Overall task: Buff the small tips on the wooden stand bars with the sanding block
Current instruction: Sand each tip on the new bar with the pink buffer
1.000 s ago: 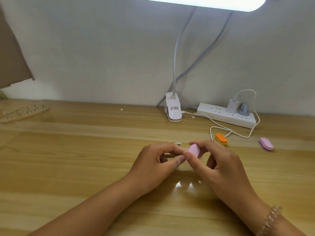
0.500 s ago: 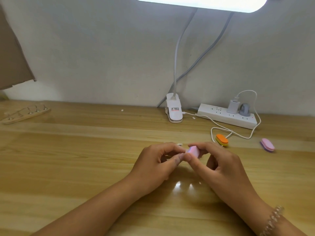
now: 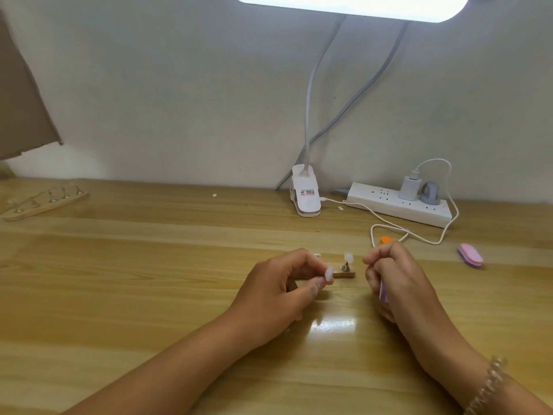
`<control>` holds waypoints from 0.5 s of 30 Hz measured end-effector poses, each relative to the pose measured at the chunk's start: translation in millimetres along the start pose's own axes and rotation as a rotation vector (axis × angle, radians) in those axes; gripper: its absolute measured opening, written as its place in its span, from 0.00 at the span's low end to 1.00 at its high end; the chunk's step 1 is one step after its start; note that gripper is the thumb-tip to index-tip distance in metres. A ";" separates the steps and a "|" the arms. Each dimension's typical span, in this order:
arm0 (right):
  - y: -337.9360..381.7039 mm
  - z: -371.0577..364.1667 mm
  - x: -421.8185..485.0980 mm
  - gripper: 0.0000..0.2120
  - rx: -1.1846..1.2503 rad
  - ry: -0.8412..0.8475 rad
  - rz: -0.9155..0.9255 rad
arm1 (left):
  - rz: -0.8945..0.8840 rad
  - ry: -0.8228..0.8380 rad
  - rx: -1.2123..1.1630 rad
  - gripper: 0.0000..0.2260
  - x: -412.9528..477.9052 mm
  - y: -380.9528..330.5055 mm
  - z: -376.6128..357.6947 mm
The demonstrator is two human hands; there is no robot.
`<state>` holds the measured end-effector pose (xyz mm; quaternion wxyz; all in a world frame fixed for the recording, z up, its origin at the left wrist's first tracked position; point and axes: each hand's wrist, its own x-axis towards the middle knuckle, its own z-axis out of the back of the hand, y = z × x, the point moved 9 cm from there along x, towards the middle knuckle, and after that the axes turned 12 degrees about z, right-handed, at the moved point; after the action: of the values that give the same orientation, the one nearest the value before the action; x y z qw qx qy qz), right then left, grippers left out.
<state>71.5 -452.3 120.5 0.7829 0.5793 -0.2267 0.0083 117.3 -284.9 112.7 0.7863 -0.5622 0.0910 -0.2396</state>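
Far left, near the wall: far wooden stand bar [image 3: 45,202] with a row of metal pegs, flat on the table [image 3: 149,265], well apart from both hands. Centre-left: left hand [image 3: 278,292], fingers curled, thumb and forefinger pinching a small translucent tip [image 3: 329,272]. Just beside and behind it: near wooden stand bar [image 3: 347,274], mostly hidden by the left hand, with a mounted tip [image 3: 348,258] upright on its end peg. Right of that: right hand [image 3: 398,277], fingers curled, gripping the lilac sanding block [image 3: 383,290] against the palm, apart from both tips. Behind its knuckles: orange block [image 3: 386,239], partly hidden. Further back, by the wall: white power strip [image 3: 389,206]. Far right: pink block [image 3: 470,255], lying on the table.
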 end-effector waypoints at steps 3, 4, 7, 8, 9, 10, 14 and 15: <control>22.2 -17.0 -6.2 0.04 -0.129 0.121 0.231 | -0.007 -0.017 -0.004 0.03 0.4 -0.6 0.7; 27.7 -22.8 -9.9 0.06 -0.158 0.163 0.286 | -0.012 -0.029 -0.003 0.03 0.4 -0.6 1.5; 38.5 -25.6 -13.2 0.08 -0.252 0.183 0.395 | -0.017 -0.053 0.013 0.05 -0.3 -0.9 3.5; 40.9 -24.2 -12.7 0.07 -0.276 0.172 0.415 | -0.014 -0.054 0.020 0.05 -0.3 -0.9 3.6; 42.4 -23.1 -12.5 0.06 -0.290 0.163 0.430 | -0.012 -0.056 0.029 0.05 -0.6 -1.0 3.7; 43.6 -22.9 -12.7 0.06 -0.296 0.165 0.443 | -0.012 -0.060 0.039 0.05 -0.9 -1.4 3.9; 46.6 -23.0 -13.7 0.05 -0.313 0.154 0.467 | -0.012 -0.084 0.039 0.04 -3.5 -7.0 5.2; 46.1 -20.4 -12.9 0.05 -0.308 0.129 0.461 | -0.024 -0.117 0.055 0.05 -4.5 -9.8 7.3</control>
<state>54.3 -415.4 152.8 0.8520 0.3849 -0.3007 0.1884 113.7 -279.1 123.8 0.8024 -0.5545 0.0318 -0.2181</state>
